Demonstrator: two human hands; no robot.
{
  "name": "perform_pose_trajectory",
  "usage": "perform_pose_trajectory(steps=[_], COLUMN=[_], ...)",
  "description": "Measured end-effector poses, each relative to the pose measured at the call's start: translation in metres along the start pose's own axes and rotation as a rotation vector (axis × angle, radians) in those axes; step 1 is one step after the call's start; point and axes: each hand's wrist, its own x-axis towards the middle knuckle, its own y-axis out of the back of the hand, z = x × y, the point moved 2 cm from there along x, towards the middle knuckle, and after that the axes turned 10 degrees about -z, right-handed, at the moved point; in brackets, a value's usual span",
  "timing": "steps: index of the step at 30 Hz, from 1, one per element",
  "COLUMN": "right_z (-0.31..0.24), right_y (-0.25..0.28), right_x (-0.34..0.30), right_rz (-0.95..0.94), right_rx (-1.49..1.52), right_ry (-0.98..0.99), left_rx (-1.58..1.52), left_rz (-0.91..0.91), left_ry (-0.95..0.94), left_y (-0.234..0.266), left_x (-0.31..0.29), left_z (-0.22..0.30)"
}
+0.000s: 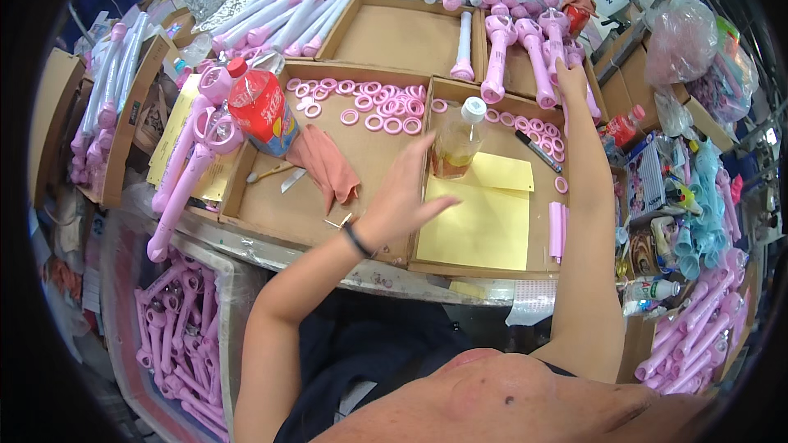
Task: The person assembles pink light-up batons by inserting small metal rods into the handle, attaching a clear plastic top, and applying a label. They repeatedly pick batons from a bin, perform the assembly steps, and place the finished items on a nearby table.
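My left hand [404,199] hovers over the middle of the cardboard trays, fingers spread and nothing in it. Close by stand a clear bottle with amber liquid [456,144] and a yellow paper sheet [476,226]. At the far right, my right hand [572,80] has its fingers round the shaft of a pink plastic wand [556,31] with a rounded, hollow head; the grip is partly hidden. Other pink wands [497,57] lie beside it in the same tray. Small pink rings [392,107] are spread across the left tray, and more rings [538,125] lie in the right one.
A red-labelled bottle [261,107] and a salmon cloth [325,166] occupy the left tray. A black marker [538,152] and pink tubes [557,230] lie at right. White tubes [464,45] with pink ends stand behind. A bin of pink wands [185,336] sits lower left.
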Motion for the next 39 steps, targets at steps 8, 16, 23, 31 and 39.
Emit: perform_pose_trajectory(steps=[8,16,23,31,39], right_z=[-0.012,0.01,0.002,-0.008,0.003], right_y=[0.001,0.002,0.003,0.06,0.094], right_x=[-0.163,-0.229,-0.253,-0.345,-0.435], right_rz=[-0.192,-0.654,-0.397,-0.131,-0.362], right_rx=[-0.231,-0.352,-0.353,-0.43,-0.348], right_ry=[0.913,0.86,0.957,1.077,0.917], left_rx=[-0.114,0.083,0.171,0.467,0.342], left_rz=[0.146,0.453,0.399,0.523,-0.543], left_ry=[0.043,0.005,0.166,-0.173,-0.222], left_y=[-0.044,0.045,0.069,0.033,-0.039], left_x=[0.074,0.07,0.022,0.007,-0.017], left_z=[-0.031,-0.034,-0.099,-0.026,0.044])
